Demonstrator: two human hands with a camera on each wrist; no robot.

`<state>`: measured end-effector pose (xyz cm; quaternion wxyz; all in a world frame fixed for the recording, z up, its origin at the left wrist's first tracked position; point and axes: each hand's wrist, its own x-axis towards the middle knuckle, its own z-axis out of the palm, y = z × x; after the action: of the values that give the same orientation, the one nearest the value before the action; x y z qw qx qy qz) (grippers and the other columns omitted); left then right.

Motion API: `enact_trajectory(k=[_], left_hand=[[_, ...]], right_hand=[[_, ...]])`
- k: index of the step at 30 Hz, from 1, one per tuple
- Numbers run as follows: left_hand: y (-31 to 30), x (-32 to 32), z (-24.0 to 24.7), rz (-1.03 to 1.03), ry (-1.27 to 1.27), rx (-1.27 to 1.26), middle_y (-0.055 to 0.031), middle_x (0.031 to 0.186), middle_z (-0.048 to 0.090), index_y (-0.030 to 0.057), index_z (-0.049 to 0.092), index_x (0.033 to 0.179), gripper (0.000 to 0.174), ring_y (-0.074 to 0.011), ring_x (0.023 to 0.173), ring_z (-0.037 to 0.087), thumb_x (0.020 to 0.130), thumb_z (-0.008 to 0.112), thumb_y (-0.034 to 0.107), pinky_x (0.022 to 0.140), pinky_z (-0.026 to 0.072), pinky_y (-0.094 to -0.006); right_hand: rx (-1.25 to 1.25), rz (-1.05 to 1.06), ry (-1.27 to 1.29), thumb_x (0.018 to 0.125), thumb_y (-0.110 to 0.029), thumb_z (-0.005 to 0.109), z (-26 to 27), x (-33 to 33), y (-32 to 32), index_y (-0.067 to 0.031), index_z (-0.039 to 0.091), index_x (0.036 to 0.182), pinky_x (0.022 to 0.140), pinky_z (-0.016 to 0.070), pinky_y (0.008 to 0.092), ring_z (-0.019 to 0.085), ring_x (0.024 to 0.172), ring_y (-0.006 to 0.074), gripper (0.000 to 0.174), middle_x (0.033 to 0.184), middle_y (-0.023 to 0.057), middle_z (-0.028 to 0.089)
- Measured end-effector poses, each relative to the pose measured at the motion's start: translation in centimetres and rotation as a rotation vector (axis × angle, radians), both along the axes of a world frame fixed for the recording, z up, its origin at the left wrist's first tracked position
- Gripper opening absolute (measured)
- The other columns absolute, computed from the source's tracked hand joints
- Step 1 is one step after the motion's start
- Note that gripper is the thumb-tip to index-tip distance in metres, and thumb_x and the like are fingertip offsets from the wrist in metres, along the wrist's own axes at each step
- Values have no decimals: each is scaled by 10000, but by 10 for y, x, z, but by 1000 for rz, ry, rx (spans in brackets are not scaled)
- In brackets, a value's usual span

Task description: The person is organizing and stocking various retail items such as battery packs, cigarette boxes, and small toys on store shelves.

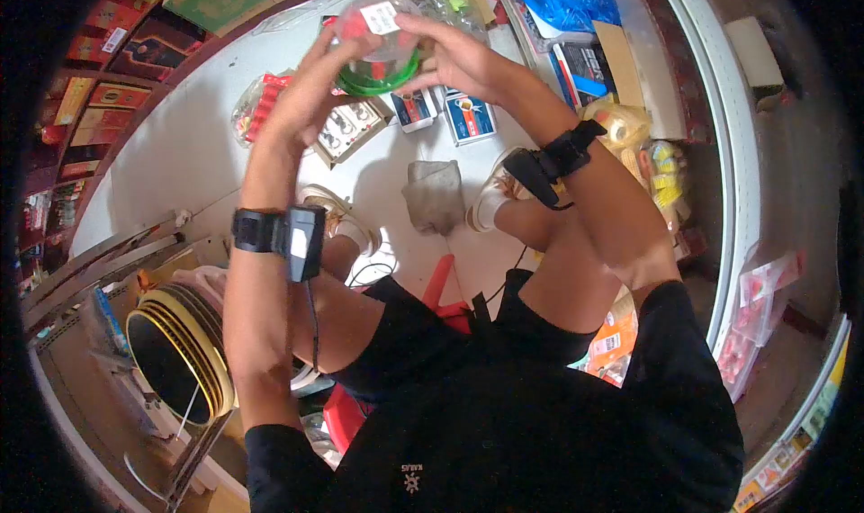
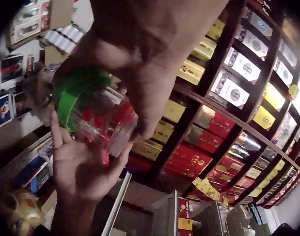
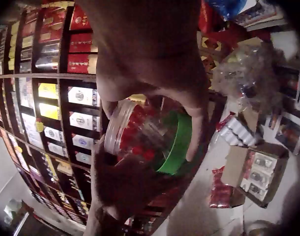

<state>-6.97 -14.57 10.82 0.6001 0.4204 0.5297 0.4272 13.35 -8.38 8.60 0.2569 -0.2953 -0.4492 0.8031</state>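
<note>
While both arms are lifted in front of the body, the left hand (image 1: 306, 90) grips a clear plastic jar (image 1: 382, 36) from the left. Its fingers (image 1: 335, 52) are curled round the jar's wall just beside the green lid (image 1: 378, 79). The left wrist view shows this hand's thumb pressed down the clear side, with red pieces packed inside the jar.

The jar hangs in the air between the two hands, above the middle of the white floor (image 1: 198, 153) and touching nothing else. It is tilted, so the green lid faces down toward the person and the white label on its base points away.

The right hand (image 1: 459, 58) holds the jar from the right, its fingers (image 1: 430, 29) spread and bent over the clear body. In the right wrist view one finger lies across the green lid and the thumb sits on the opposite wall.

Below the hands, near the floor's left edge, lies a clear bag (image 1: 255, 106) of red items. Just to its right sits an open carton (image 1: 353, 126), then small blue and white boxes (image 1: 468, 117). A grey cloth (image 1: 432, 193) lies nearer the person, between the two shoes. At the floor's far right corner rests a blue bag (image 1: 567, 0). Shelves (image 2: 228, 88) of stacked cartons run along the floor's left edge.
</note>
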Motion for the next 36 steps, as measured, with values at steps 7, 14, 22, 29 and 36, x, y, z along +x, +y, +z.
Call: enact_trajectory(k=[7, 14, 22, 29, 36], left_hand=[[-20, -45, 49, -123, 83, -42, -103, 1354, 512, 99, 414, 1446, 694, -249, 1218, 534, 874, 669, 399, 1007, 446, -456], [-54, -126, -102, -42, -125, -171, -88, 1442, 454, 148, 337, 1515, 800, -255, 1309, 454, 833, 701, 356, 1060, 411, -502], [-144, -150, -245, 398, -345, -382, -95, 1449, 425, 143, 332, 1497, 745, -277, 1326, 411, 852, 679, 286, 1081, 356, -515], [-156, -196, -381, 677, -496, -385, -75, 1433, 453, 117, 414, 1389, 514, -263, 1294, 462, 944, 563, 326, 1125, 328, -443], [-101, -216, -386, 727, -602, -442, -90, 1389, 461, 129, 332, 1477, 631, -255, 1263, 474, 919, 619, 198, 1090, 384, -389]], right_hand=[[248, -16, 26, 922, -476, 636, 23, -36, -25, -47, 442, 1413, 970, 528, 426, 521, 1245, 225, 680, 1345, 107, 526], [95, 241, -217, 951, -422, 585, -61, -112, -39, -86, 325, 1502, 1026, 479, 508, 398, 1357, 253, 695, 1453, 137, 412], [-133, 473, -431, 885, -398, 599, -234, -204, -68, -85, 421, 1392, 924, 508, 466, 507, 1184, 234, 622, 1248, 115, 515], [391, 478, -546, 850, -317, 575, -338, -296, -59, 2, 492, 1346, 1005, 433, 437, 561, 1189, 377, 596, 1271, 235, 590], [607, 181, -521, 945, -215, 537, -359, -318, -49, -8, 446, 1410, 1075, 381, 430, 500, 1265, 385, 517, 1357, 251, 519]])
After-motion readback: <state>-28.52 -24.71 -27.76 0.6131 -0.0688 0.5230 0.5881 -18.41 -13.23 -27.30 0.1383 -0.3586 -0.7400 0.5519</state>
